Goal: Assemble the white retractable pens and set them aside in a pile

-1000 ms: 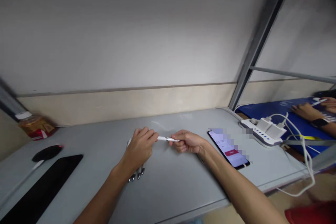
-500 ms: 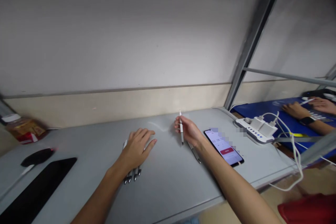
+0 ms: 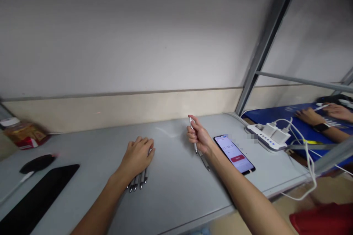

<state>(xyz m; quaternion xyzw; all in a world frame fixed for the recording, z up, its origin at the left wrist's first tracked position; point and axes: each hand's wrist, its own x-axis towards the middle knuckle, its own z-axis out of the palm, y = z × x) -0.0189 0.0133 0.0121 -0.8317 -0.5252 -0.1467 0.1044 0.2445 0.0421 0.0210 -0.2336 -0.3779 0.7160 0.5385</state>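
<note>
My right hand (image 3: 200,136) is closed around a white pen (image 3: 193,137), held upright with its tip down just above the grey table (image 3: 176,191); the thumb rests on its top end. A second pen (image 3: 204,161) lies on the table just below that hand. My left hand (image 3: 137,158) rests palm down, fingers curled, on a row of several grey pens (image 3: 138,182) whose tips stick out beneath the wrist.
A lit smartphone (image 3: 234,153) lies right of my right hand. Beyond it sits a white power strip (image 3: 268,137) with chargers and cables. A black mouse (image 3: 37,163), black pad (image 3: 35,198) and snack jar (image 3: 23,134) are at left. Another person's hands (image 3: 325,115) work on a blue mat at far right.
Both hands held one white pen together a second ago. The left hand let go and settled on the row of pens. The right hand turned the pen upright and closed around it.
</note>
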